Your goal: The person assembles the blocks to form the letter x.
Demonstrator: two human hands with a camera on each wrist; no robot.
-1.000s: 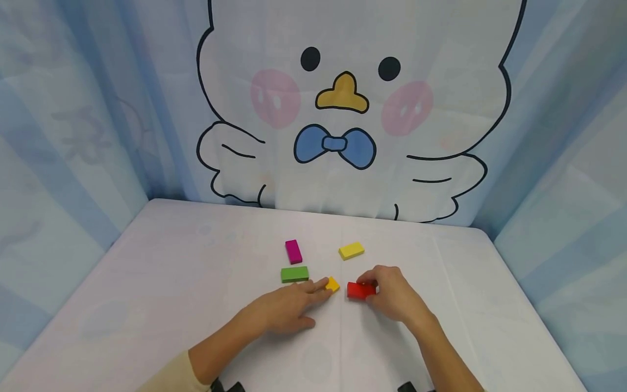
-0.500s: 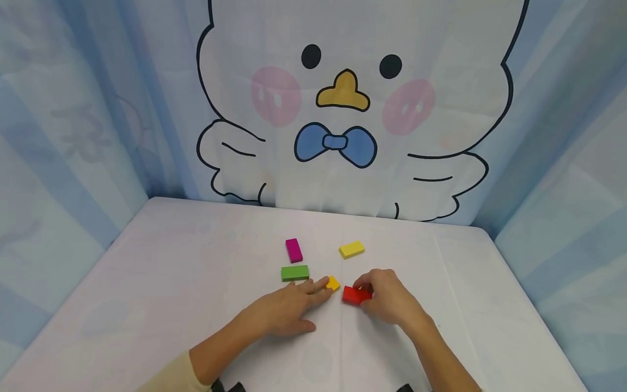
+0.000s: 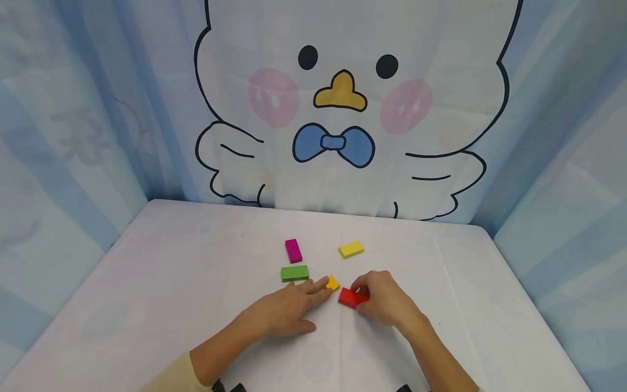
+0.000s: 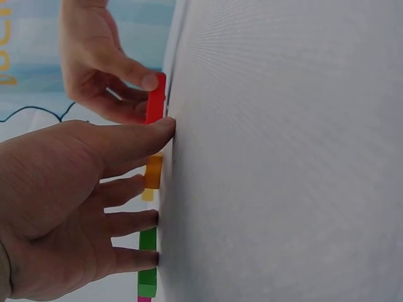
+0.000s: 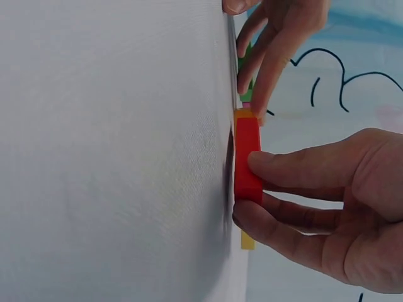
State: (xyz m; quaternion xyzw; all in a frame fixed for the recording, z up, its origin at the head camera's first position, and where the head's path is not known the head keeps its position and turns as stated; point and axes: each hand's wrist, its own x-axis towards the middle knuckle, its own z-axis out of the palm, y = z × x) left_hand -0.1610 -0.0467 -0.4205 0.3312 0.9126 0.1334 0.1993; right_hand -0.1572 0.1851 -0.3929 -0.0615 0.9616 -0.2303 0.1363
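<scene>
My right hand (image 3: 387, 298) pinches a red rectangular block (image 3: 350, 298) between thumb and fingers, close over the white tabletop. In the right wrist view the thumb presses one face of the red block (image 5: 247, 135) and part of the orange-yellow block shows behind it. My left hand (image 3: 289, 311) lies low with straight, spread fingers. Its leading fingertips are right at the orange-yellow block (image 3: 333, 283) and cover part of it. The red block's left end stands just right of that block. A green block (image 3: 294, 273) lies just beyond the left fingers.
Farther back on the white table (image 3: 196, 261) lie a magenta block (image 3: 293, 251) and, to the right, a yellow block (image 3: 351, 249). A printed curtain (image 3: 338, 185) with a cartoon figure rises along the table's back edge. More curtains hang at both sides.
My right hand has moved the red block leftward and slightly nearer to me, turning it a little. The left hand and the other blocks have stayed in place.
</scene>
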